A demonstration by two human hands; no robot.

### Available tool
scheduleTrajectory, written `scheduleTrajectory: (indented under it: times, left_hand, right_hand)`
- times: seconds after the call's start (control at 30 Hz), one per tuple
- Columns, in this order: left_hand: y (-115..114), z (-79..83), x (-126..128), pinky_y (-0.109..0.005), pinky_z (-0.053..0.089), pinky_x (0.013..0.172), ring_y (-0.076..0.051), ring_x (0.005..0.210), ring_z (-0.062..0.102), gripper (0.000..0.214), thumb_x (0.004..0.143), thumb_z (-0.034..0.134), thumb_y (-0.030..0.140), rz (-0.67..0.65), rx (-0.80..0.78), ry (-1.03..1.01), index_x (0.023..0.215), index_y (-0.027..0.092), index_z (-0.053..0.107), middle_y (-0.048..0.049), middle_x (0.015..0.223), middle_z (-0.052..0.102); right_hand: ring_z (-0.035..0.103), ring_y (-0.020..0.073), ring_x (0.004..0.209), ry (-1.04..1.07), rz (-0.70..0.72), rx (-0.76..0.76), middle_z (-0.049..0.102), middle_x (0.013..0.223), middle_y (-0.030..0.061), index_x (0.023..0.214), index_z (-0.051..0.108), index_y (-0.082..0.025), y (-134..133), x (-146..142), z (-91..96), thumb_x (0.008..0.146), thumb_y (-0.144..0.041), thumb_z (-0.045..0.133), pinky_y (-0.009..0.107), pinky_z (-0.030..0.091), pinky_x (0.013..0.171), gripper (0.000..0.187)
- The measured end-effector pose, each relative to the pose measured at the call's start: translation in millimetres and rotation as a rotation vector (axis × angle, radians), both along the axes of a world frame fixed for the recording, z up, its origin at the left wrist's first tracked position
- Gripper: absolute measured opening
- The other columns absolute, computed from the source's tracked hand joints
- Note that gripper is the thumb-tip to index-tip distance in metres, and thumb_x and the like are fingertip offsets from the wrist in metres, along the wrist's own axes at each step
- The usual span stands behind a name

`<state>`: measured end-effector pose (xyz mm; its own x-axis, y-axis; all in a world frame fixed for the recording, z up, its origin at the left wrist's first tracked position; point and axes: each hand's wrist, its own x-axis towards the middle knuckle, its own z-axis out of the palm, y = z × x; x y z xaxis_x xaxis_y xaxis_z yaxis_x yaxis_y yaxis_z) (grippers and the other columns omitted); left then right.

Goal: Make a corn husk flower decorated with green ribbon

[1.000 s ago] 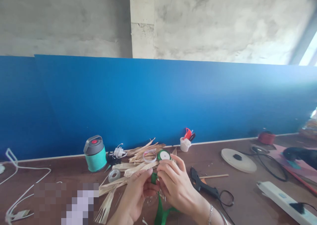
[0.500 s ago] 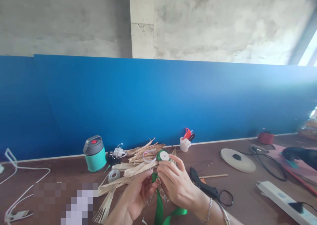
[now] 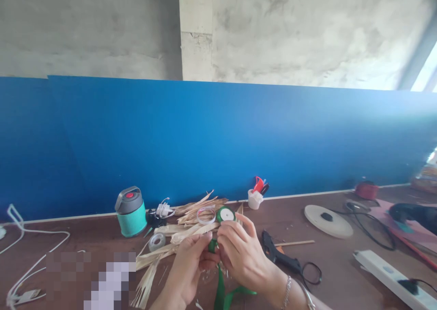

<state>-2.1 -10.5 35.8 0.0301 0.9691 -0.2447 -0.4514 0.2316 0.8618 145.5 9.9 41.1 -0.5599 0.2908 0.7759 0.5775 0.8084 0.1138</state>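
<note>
Green ribbon point(image 3: 221, 286) pinched between 2 hands over a cluttered surface point(image 3: 334, 264).

Fingers point(image 3: 229, 241) of the right hand point(image 3: 243, 256) and of the left hand point(image 3: 187, 271) closed together on a short fold of the ribbon, held just above the surface, loose tail trailing down toward the bottom edge. Judged from the small fold and long free tail: shaping barely begun, most of the length not yet worked. Just behind the hands, the green ribbon spool point(image 3: 226, 214) and a clear tape ring point(image 3: 206, 215) among dried husk strips point(image 3: 191, 230). Near the right hand, a black glue gun point(image 3: 278, 254), untouched. Farther left, a teal jug point(image 3: 131, 212) against the blue board point(image 3: 218, 137).
</note>
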Motion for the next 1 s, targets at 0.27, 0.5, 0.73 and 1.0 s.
scheduleTrajectory:
  times: [0.27, 0.5, 0.73, 1.0]
  left_hand:
    - [-1.6, 1.7, -4.4, -0.019, 0.042, 0.042, -0.013, 0.043, 0.06, 0.034, 0.071, 0.067, 0.048, 0.04, 0.182, 0.282, 0.062, 0.016, 0.059, 0.0024, 0.05, 0.06]
    - [-3.2, 8.4, -5.9, -0.022, 0.045, 0.044, -0.016, 0.046, 0.062, 0.031, 0.071, 0.066, 0.047, -0.009, 0.239, 0.359, 0.064, 0.017, 0.06, 0.001, 0.053, 0.063]
    - [-3.4, 4.6, -1.6, -0.023, 0.045, 0.044, -0.017, 0.045, 0.062, 0.035, 0.068, 0.066, 0.051, -0.014, 0.195, 0.321, 0.062, 0.018, 0.057, 0.0012, 0.047, 0.062]
    - [0.0, -3.2, -0.2, -0.019, 0.04, 0.042, -0.013, 0.041, 0.06, 0.04, 0.068, 0.067, 0.053, 0.002, 0.109, 0.253, 0.062, 0.015, 0.056, 0.0004, 0.051, 0.062]
  right_hand:
    - [0.057, 0.0173, 0.078, 0.209, -0.012, -0.535, 0.064, 0.075, -0.0004, 0.073, 0.057, -0.02, -3.1, -1.8, 12.8, 0.07, -0.006, 0.054, 0.038, 0.036, 0.089, 0.015]
    - [0.057, 0.0159, 0.07, 0.308, 0.069, -1.156, 0.066, 0.071, 0.0009, 0.074, 0.067, -0.016, -2.2, 4.2, 29.1, 0.076, -0.019, 0.052, 0.025, 0.043, 0.066, 0.015]
    - [0.051, 0.0128, 0.06, 0.386, -0.032, -1.161, 0.059, 0.059, -0.0016, 0.06, 0.062, -0.015, -3.8, 0.3, 26.8, 0.066, -0.012, 0.054, 0.022, 0.039, 0.058, 0.011]
    - [0.057, 0.0179, 0.07, 0.341, -0.175, -0.823, 0.063, 0.064, 0.0015, 0.056, 0.058, -0.017, -7.8, -11.8, 15.4, 0.063, -0.006, 0.051, 0.034, 0.036, 0.079, 0.015]
